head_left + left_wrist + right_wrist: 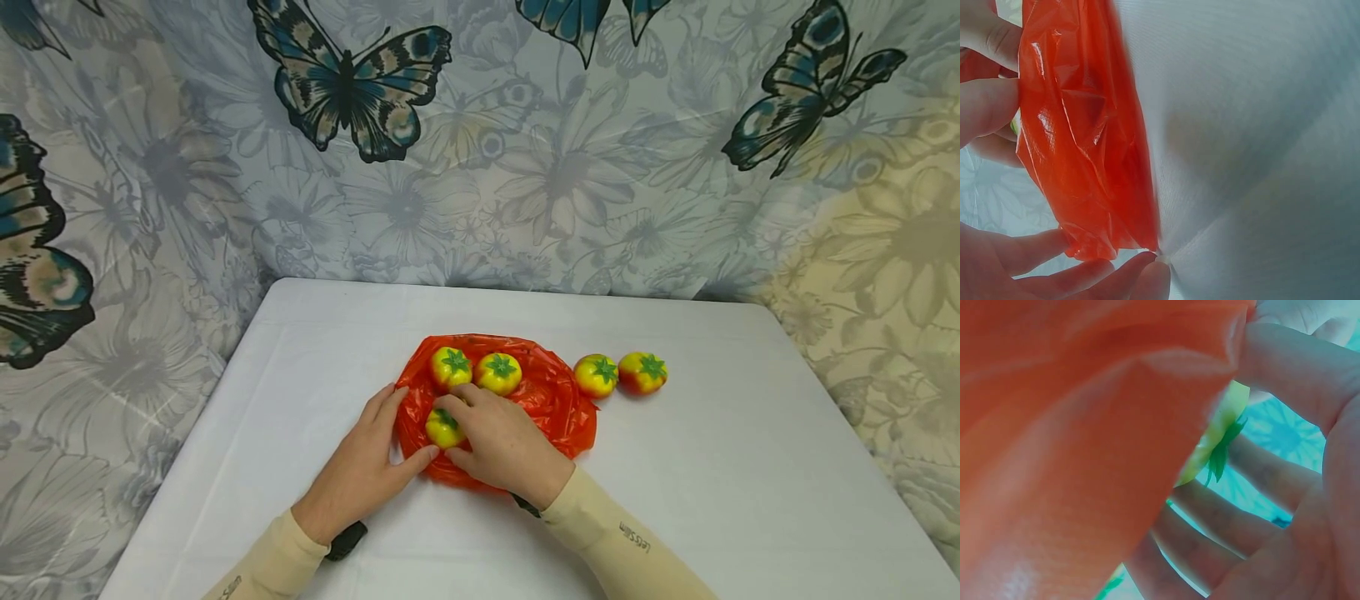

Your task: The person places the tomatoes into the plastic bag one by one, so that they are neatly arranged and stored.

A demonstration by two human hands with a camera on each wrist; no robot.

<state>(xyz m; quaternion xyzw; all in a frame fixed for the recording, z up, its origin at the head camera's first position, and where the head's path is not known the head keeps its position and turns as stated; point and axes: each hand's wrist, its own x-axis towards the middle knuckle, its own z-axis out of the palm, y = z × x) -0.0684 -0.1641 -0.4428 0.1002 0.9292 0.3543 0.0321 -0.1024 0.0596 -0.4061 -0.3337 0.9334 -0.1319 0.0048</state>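
Tomato (441, 431) between right hand's (501, 435) thumb and fingers

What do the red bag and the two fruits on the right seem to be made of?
The red bag looks like thin, glossy plastic film: sharp creases, bright highlights. The two fruits seem smooth and shiny, perhaps moulded plastic or coated foam, judging by their near-identical green star tops.

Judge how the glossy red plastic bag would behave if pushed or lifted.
The bag is likely floppy, its film creased and crumpled. Lifted, it would probably sag around the round red-and-yellow fruits inside, which might roll.
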